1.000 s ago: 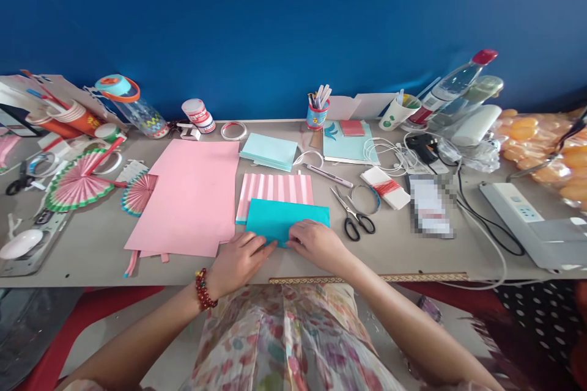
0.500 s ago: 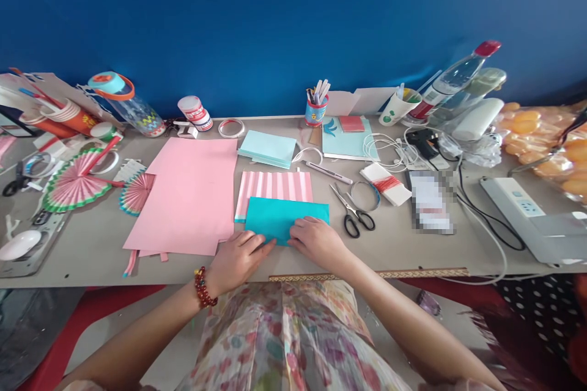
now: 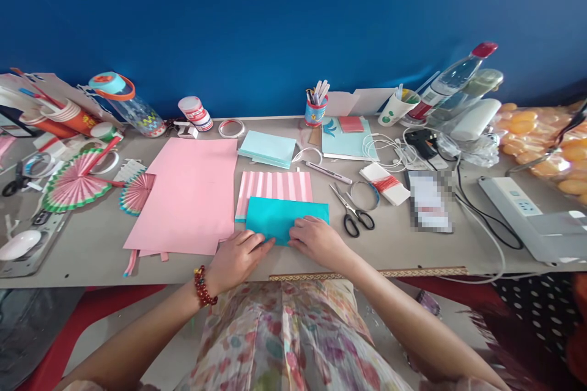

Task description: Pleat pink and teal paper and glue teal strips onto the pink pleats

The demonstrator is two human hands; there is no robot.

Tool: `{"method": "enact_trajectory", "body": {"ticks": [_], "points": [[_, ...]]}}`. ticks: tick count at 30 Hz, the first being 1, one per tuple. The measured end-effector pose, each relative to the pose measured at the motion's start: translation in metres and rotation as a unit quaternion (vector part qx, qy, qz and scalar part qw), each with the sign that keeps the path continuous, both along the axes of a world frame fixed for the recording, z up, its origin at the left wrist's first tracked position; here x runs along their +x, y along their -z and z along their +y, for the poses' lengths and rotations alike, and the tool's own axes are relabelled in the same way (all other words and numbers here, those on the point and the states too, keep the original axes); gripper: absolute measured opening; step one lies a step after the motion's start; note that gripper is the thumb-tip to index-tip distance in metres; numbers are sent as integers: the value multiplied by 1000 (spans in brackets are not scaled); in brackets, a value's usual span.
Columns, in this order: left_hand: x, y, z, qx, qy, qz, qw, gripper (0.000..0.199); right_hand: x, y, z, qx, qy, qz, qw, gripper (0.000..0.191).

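A teal sheet of paper lies at the front of the desk, covering the lower part of a pink-striped paper. At its near left edge, my left hand grips the paper with bent fingers and wears a beaded bracelet. My right hand rests over the lower right part, its curled fingers pressing and gripping the near edge. The thumbs' grip is partly hidden. Left of my hands lies a large pink sheet. Black-handled scissors are to the right, blades partly apart.
Light blue papers lie behind the teal sheet. A pen, thread-wound white card, phone and power strip are on the right. Folded paper fans lie left. A patterned strip runs along the desk's front edge.
Both hands stay on the teal sheet in nearly the same pose. Only a very slight shift of the view shows, at the right side.
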State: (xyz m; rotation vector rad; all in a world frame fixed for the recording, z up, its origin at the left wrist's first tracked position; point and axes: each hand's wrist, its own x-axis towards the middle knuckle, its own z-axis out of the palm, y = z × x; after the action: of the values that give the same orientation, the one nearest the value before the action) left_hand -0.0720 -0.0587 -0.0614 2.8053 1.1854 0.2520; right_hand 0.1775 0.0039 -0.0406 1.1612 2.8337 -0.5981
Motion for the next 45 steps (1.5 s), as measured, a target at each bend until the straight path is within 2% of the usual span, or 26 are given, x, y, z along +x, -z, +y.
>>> {"method": "enact_trajectory", "body": {"ticks": [5,13,25,31,36,40,45], "points": [[0,0,0,6,6,4,1000,42,0,1,0,8,-10,-11,1000,23],[1,0,0,7,4,4,1000,41,-4,-2,-2,1,10,-47,999,21],[1,0,-1,10,-2,12,1000,40,-4,-3,-3,13,6,-46,999,20],[18,-10,-8,-1,-36,24,999,39,-3,0,-8,45,25,-42,998,18],[36,-5,-9,-10,8,11,1000,50,-3,2,-9,48,30,-27,998,18],[38,0,-8,-18,15,32,999,51,9,-4,-7,10,50,13,999,17],[41,-5,-6,-21,13,58,998,59,36,-12,-8,-41,75,57,995,18]]}}
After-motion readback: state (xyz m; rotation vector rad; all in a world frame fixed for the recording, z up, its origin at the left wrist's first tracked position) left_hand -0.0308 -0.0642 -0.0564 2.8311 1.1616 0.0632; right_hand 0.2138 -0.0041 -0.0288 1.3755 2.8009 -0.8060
